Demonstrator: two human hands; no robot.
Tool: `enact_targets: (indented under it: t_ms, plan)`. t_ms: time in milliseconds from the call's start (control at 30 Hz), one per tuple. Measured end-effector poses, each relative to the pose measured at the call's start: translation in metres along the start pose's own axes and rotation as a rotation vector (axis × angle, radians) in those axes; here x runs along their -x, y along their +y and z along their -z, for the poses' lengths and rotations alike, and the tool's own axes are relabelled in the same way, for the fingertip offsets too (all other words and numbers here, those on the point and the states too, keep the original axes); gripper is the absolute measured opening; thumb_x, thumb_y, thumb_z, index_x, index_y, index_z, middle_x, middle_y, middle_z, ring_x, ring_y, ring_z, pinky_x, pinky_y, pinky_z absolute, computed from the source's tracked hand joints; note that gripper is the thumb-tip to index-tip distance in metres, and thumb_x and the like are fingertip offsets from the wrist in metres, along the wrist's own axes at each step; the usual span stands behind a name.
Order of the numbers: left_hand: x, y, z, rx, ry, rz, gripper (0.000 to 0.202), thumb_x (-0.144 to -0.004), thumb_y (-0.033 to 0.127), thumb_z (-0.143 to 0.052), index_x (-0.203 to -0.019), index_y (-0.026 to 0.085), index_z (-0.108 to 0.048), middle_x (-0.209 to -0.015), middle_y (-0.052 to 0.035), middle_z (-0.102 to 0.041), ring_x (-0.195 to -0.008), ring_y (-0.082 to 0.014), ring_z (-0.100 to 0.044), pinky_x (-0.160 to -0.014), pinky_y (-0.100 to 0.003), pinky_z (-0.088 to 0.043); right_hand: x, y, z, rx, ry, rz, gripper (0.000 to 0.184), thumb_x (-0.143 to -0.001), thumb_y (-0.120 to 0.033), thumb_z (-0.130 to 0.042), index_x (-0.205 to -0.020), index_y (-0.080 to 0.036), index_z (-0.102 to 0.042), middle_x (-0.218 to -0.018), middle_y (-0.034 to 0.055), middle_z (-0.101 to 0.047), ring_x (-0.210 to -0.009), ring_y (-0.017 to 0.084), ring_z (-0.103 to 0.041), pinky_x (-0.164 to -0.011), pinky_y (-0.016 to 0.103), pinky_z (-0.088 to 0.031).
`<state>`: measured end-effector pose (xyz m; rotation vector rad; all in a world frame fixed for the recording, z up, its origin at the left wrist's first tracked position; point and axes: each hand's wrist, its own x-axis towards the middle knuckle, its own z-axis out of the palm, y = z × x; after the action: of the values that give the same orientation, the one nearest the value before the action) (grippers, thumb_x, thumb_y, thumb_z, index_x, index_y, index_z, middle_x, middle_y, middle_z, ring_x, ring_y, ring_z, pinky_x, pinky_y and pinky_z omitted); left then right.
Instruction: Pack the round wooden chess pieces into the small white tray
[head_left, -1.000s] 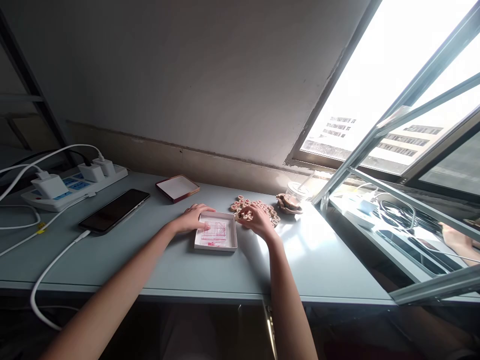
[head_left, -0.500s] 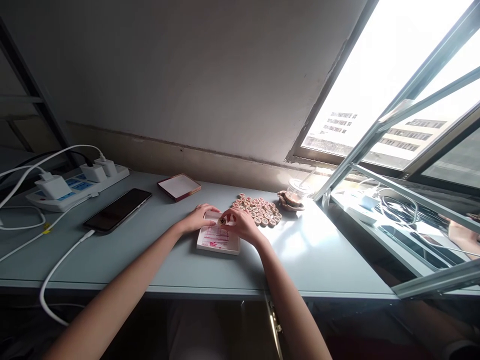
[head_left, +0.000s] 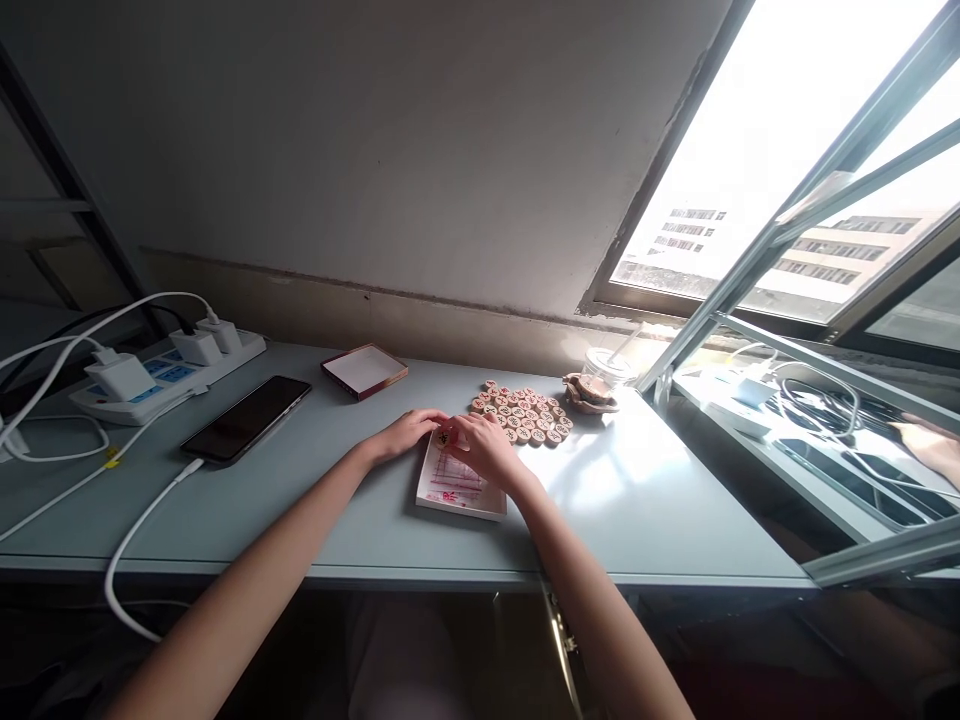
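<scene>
A shallow white box (head_left: 460, 511) with red markings on its inside bottom lies tilted slightly on the desk. My left hand (head_left: 403, 436) is closed on its far left corner, fingers along the edge. A round wooden xiangqi piece (head_left: 443, 437) with a dark character is in that corner. My right hand (head_left: 487, 446) reaches over the box from the right, its fingers closed at the piece; the exact contact is partly hidden. Behind the right hand, several more xiangqi pieces (head_left: 538, 420) lie face up in a close cluster.
A dark-edged box lid (head_left: 364, 371) lies upturned near the wall. Right of the pieces, a clear plastic cup (head_left: 607, 365) stands by a brown dish (head_left: 589, 399). A phone (head_left: 247, 418) with a white cable and a power strip (head_left: 169, 375) occupy the left. Another person's hand (head_left: 928, 446) shows far right.
The box has turned a little and sits further right in view. The piece has gone from the right fingers' raised pinch to the box's far left corner. The view has shifted slightly.
</scene>
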<state>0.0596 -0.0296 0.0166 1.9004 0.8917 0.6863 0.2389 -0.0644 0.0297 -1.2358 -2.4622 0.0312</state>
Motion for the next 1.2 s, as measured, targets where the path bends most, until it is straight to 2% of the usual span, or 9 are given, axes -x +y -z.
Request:
enact_targets:
  t_ms: [133, 233, 333, 433, 567, 700, 933, 1067, 1200]
  plan:
    - [0.003, 0.002, -0.001, -0.011, 0.002, 0.008, 0.036, -0.081, 0.033, -0.046, -0.111, 0.019, -0.057, -0.114, -0.0057, -0.059, -0.106, -0.0212, -0.052, -0.092, -0.032, -0.04, 0.0, 0.003, 0.005, -0.075, 0.007, -0.013, 0.013, -0.083, -0.027, -0.056, -0.094, -0.023, -0.059, -0.086, 0.0023, -0.067, -0.082, 0.017, -0.057, -0.08, 0.03, -0.032]
    - [0.006, 0.002, -0.005, -0.127, 0.045, 0.026, 0.037, -0.077, 0.038, -0.054, -0.11, 0.021, -0.059, -0.115, -0.0067, -0.055, -0.105, -0.0226, -0.05, -0.091, -0.034, -0.04, 0.003, 0.016, 0.014, -0.091, 0.082, -0.091, 0.011, -0.085, -0.027, -0.053, -0.092, -0.024, -0.06, -0.089, 0.0002, -0.067, -0.082, 0.016, -0.057, -0.081, 0.031, -0.031]
    - [0.007, 0.001, -0.008, -0.221, 0.049, 0.031, 0.035, -0.075, 0.037, -0.057, -0.107, 0.024, -0.061, -0.11, -0.0057, -0.054, -0.106, -0.0237, -0.047, -0.09, -0.035, -0.04, 0.008, 0.036, 0.021, 0.019, 0.192, -0.26, 0.013, -0.084, -0.026, -0.052, -0.093, -0.025, -0.061, -0.099, 0.0032, -0.065, -0.093, 0.02, -0.055, -0.086, 0.035, -0.031]
    - [0.007, 0.001, -0.008, -0.226, 0.045, 0.042, 0.033, -0.074, 0.032, -0.054, -0.105, 0.023, -0.062, -0.107, -0.0056, -0.054, -0.101, -0.0227, -0.049, -0.085, -0.034, -0.042, 0.012, 0.048, 0.019, 0.127, 0.153, -0.342, 0.017, -0.081, -0.03, -0.057, -0.095, -0.024, -0.064, -0.103, 0.007, -0.063, -0.1, 0.025, -0.052, -0.09, 0.041, -0.029]
    - [0.006, 0.003, -0.006, -0.195, 0.053, 0.057, 0.034, -0.072, 0.029, -0.053, -0.104, 0.02, -0.062, -0.108, -0.0061, -0.053, -0.092, -0.0203, -0.052, -0.079, -0.031, -0.045, 0.011, 0.049, 0.011, 0.142, 0.092, -0.305, 0.02, -0.083, -0.031, -0.055, -0.1, -0.026, -0.066, -0.105, 0.0071, -0.061, -0.104, 0.026, -0.049, -0.089, 0.041, -0.03]
    - [0.007, 0.005, -0.004, -0.187, 0.047, 0.051, 0.035, -0.071, 0.029, -0.053, -0.104, 0.02, -0.062, -0.109, -0.0062, -0.053, -0.096, -0.0213, -0.052, -0.079, -0.03, -0.045, 0.009, 0.049, 0.009, 0.133, 0.083, -0.311, 0.019, -0.083, -0.031, -0.055, -0.097, -0.026, -0.068, -0.103, 0.0072, -0.061, -0.103, 0.026, -0.048, -0.089, 0.041, -0.032]
    - [0.008, 0.007, -0.004, -0.205, 0.053, 0.044, 0.036, -0.07, 0.028, -0.054, -0.104, 0.02, -0.063, -0.108, -0.0064, -0.054, -0.096, -0.0219, -0.052, -0.082, -0.033, -0.045, 0.012, 0.054, 0.007, 0.122, 0.055, -0.315, 0.023, -0.084, -0.024, -0.053, -0.104, -0.025, -0.064, -0.11, 0.01, -0.057, -0.107, 0.028, -0.045, -0.085, 0.04, -0.035]
    - [0.009, 0.01, -0.004, -0.227, 0.056, 0.046, 0.036, -0.071, 0.029, -0.054, -0.105, 0.02, -0.062, -0.107, -0.0067, -0.055, -0.099, -0.0229, -0.051, -0.082, -0.033, -0.045, 0.012, 0.059, 0.001, 0.134, 0.086, -0.293, 0.022, -0.082, -0.021, -0.055, -0.103, -0.022, -0.061, -0.111, 0.011, -0.055, -0.108, 0.027, -0.043, -0.086, 0.04, -0.035]
    - [0.01, 0.011, -0.004, -0.235, 0.039, 0.04, 0.034, -0.076, 0.033, -0.051, -0.106, 0.021, -0.062, -0.108, -0.0066, -0.055, -0.097, -0.0222, -0.051, -0.082, -0.033, -0.044, 0.009, 0.063, 0.009, 0.006, 0.198, -0.272, 0.018, -0.08, -0.033, -0.059, -0.094, -0.023, -0.064, -0.101, 0.007, -0.056, -0.1, 0.023, -0.047, -0.087, 0.037, -0.036]
